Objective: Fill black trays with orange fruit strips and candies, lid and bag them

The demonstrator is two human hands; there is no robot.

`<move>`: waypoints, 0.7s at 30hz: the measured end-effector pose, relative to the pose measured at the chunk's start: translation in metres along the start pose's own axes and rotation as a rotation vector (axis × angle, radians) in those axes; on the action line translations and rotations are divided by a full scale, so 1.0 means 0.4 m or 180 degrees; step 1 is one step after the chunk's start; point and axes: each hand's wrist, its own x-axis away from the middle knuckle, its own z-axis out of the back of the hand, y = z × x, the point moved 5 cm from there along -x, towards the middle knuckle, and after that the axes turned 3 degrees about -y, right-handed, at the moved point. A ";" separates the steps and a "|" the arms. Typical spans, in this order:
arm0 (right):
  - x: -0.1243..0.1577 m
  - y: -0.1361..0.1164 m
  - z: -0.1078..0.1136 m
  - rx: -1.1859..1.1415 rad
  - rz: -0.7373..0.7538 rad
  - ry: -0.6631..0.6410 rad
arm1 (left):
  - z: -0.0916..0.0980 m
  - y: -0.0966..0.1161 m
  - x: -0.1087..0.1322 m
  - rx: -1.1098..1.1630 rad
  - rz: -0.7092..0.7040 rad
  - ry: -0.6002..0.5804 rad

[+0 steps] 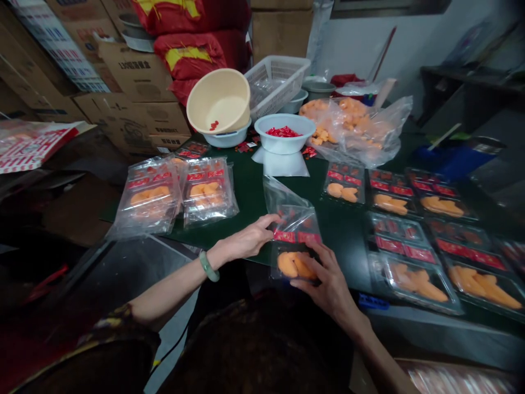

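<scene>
Head view: at five o'clock, right fingers (322, 253) hold a likely light, slippery tray (274, 258), best edge-gripped; left fingers (267, 220) pinch a clear bag (283, 195).

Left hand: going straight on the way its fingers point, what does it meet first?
Most likely the clear bag; the left hand seems to be at its left edge, though depth is unclear.

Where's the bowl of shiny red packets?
In the head view, the pale blue bowl sits upper centre, right of the tilted cream basin and left of the clear bag of orange pieces.
</scene>
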 end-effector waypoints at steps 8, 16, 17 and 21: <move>-0.106 -0.003 -0.037 0.0323 -0.0655 0.0159 | 0.019 -0.010 0.026 -0.0198 0.0217 0.0133; -0.091 0.029 -0.020 0.0063 -0.0227 -0.0910 | -0.004 -0.052 0.076 0.0285 0.0344 0.0182; -0.096 0.038 -0.023 -0.0102 -0.0144 -0.1002 | -0.004 -0.049 0.076 0.0265 0.0324 0.0159; -0.112 0.050 -0.030 -0.0407 0.0043 -0.0653 | -0.002 -0.022 0.079 -0.0062 0.0270 0.0165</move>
